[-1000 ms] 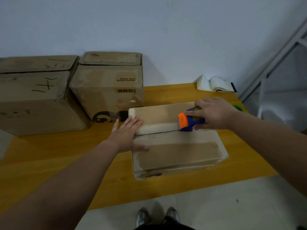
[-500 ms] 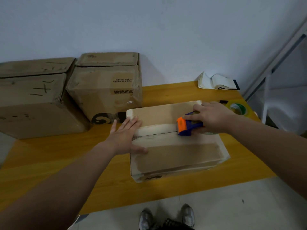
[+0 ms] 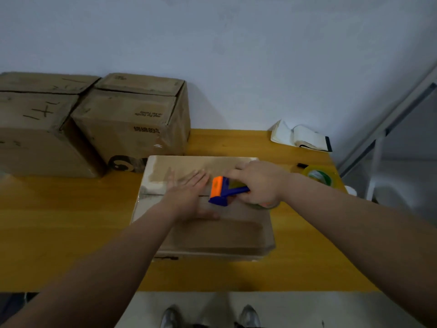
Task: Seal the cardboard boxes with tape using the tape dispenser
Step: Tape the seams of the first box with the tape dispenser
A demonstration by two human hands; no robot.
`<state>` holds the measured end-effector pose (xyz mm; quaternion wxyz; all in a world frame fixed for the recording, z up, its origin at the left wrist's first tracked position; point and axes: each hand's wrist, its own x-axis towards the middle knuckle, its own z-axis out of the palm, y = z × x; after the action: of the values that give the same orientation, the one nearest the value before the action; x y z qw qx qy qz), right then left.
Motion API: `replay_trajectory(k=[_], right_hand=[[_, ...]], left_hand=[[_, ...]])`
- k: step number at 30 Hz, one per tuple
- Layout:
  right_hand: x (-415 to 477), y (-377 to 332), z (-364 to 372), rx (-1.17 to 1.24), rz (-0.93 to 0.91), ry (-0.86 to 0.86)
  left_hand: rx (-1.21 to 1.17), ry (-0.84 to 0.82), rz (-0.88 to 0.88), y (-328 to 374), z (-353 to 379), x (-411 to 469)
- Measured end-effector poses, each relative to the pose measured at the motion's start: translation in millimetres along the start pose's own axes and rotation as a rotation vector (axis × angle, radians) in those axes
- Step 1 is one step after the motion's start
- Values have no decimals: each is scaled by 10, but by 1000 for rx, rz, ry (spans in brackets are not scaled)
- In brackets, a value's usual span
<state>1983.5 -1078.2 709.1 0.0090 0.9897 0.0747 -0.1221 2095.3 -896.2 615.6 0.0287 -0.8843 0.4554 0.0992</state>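
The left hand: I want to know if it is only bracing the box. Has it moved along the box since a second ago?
Yes. The left hand has slid right along the box top, from its left edge toward the tape dispenser.

- The room is dim, with a cool grey-blue cast over the wall [image 3: 236, 55]; no lamp shows, and the light seems to come from above — soft and weak.
- The left hand [image 3: 186, 200] is smeared with motion blur, its fingers [image 3: 198, 179] ghosted.
- Shadows are faint, pooling behind the stacked boxes [image 3: 132, 121].
- Wide-angle bending curves the table [image 3: 59, 233] edge and stretches both forearms at the corners.
- Fine detail is mushy — print on the boxes is barely legible.
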Motion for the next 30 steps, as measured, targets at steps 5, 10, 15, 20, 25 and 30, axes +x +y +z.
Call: replay_trajectory(k=[5,10,15,20,25,30], right_hand=[[30,47,46,-59,1,37],[97,50,54,8,10,62],[-1,113,12,-43,-23,123],[-141,270,-78,-32,-61,117],[-706,864,23,-28,127,133],[-731,835,194,-36,121,92]], left_hand=[[13,-55,-36,14,-28,-29],[42,-123,-48,69,-134,-35],[13,-97,-81,67,-124,-41],[14,-41,-108,65,-78,-34],[-18,-34,-79,51,-79,-75],[-28,-49,-75,49,-105,-70]])
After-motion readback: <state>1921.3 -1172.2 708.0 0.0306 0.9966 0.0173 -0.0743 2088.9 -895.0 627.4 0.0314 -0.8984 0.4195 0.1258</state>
